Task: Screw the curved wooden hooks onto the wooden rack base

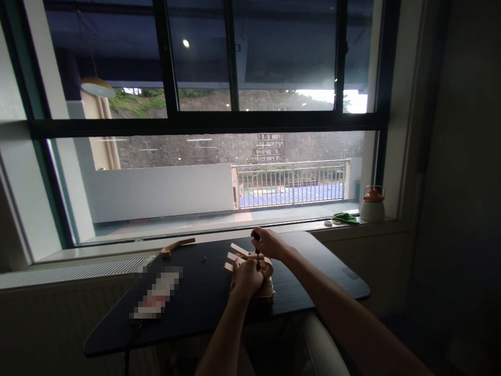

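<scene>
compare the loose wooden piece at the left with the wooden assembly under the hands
The loose wooden piece is slender with a bent end; the wooden assembly is bulkier, with several prongs.
The loose piece lies by the far edge of the table; the assembly is nearer the person.
No hand touches the loose piece; the left hand is on the assembly, where the right hand holds a dark tool.
Both look like light brown wood.

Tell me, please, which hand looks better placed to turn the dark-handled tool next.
Probably the right hand: it already grips the dark-handled tool near its top, above the wooden piece. The left hand is lower, on the wooden piece, so it seems better suited to steadying that.
</scene>
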Motion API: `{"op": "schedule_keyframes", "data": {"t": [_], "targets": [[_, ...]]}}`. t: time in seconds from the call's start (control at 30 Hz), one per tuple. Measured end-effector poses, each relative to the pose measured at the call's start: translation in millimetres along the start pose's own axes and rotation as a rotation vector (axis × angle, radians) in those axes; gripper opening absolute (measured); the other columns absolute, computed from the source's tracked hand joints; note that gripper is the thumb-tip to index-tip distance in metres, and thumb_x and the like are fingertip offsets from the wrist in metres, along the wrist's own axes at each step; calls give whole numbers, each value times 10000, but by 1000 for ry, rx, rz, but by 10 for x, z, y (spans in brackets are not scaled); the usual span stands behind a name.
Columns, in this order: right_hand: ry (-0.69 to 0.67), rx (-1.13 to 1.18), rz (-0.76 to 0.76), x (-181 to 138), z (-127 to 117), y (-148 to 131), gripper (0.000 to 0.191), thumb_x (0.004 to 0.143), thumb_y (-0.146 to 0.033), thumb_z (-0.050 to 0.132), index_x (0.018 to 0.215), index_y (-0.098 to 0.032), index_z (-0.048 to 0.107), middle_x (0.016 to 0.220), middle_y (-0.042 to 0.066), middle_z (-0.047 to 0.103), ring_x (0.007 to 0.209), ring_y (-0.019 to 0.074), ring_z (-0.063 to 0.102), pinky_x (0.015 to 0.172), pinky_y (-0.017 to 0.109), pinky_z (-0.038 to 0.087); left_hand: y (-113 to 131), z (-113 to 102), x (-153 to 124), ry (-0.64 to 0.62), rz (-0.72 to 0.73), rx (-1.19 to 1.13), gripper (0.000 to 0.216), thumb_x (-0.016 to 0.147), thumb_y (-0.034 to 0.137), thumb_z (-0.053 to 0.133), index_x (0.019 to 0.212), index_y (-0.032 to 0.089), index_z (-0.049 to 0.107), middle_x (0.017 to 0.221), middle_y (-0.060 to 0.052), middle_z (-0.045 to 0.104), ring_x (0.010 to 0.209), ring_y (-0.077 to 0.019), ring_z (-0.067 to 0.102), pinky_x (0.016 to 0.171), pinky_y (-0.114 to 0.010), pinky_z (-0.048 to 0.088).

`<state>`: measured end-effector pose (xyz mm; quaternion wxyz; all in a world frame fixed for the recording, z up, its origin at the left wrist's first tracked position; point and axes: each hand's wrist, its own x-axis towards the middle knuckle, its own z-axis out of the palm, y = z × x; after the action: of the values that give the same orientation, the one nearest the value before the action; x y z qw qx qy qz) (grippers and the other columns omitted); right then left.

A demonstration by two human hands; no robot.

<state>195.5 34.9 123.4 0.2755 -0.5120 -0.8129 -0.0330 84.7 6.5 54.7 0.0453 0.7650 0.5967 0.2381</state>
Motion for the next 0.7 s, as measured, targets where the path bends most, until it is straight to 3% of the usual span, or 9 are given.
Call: {"op": "schedule_keyframes", "data": {"t": [0.23,0.43,0.7], "targets": [[-15,-24,46,2,-27,12,308,791,-391,533,1005,-177,587,813,55,647,693,171,565,558,238,322,17,-23,10,-27,16,2,218,787,224,457,838,213,668,910,-51,699,990,-211,573,1030,-381,163],[-51,34,-67,-18,-107,-23,252,810,-268,512,1044,-215,586,879,16,654,761,133,574,620,202,350,35,-29,15,-42,1,20,214,785,222,466,884,204,656,943,-61,692,1008,-215,568,1029,-379,158],[-21,-31,73,-29,-14,-5,266,852,-354,477,1013,-163,570,870,75,646,760,167,569,608,235,333,10,-16,2,-1,29,11,228,798,237,447,811,214,674,881,-48,700,973,-210,584,1018,-371,190]]}}
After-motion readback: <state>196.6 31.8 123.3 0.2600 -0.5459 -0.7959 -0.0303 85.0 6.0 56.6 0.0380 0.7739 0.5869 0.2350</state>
